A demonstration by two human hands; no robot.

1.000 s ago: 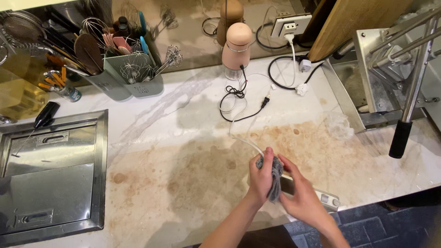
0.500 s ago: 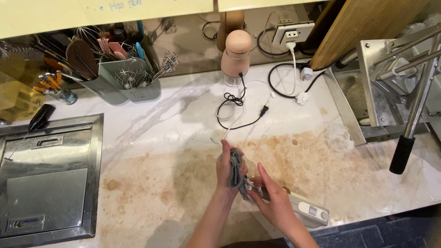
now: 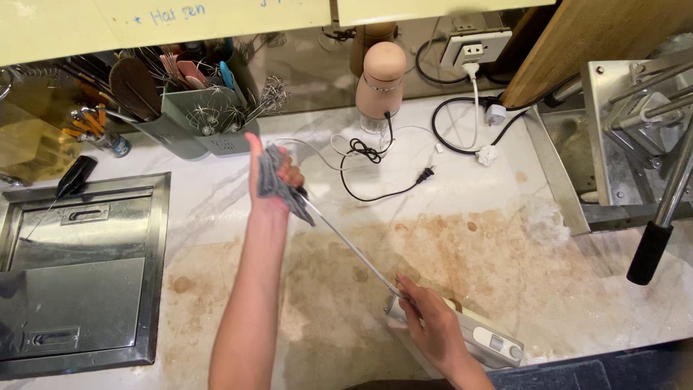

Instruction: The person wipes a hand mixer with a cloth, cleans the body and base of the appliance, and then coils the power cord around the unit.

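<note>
Left hand (image 3: 271,177) grips a grey cloth (image 3: 278,184) around a taut white cord (image 3: 346,245); right hand (image 3: 426,325) clamps the white device (image 3: 480,336) on the stained marble counter (image 3: 505,253), below a pale yellow handwritten sign (image 3: 216,18).

A grey cloth (image 3: 278,184), crumpled and hanging in soft folds, is wrapped around a thin white cable (image 3: 346,244) above a marble countertop stained brown. The cable runs taut and straight on a diagonal, from the cloth at the upper left down to a white, boxy handheld appliance (image 3: 480,338) at the lower right. Beyond the cloth, the cable goes on in a loose curve across the white stone toward the back wall. The appliance lies flat on its side near the counter's front edge, its long body angled down to the right, with a small display panel visible near its far end.
</note>
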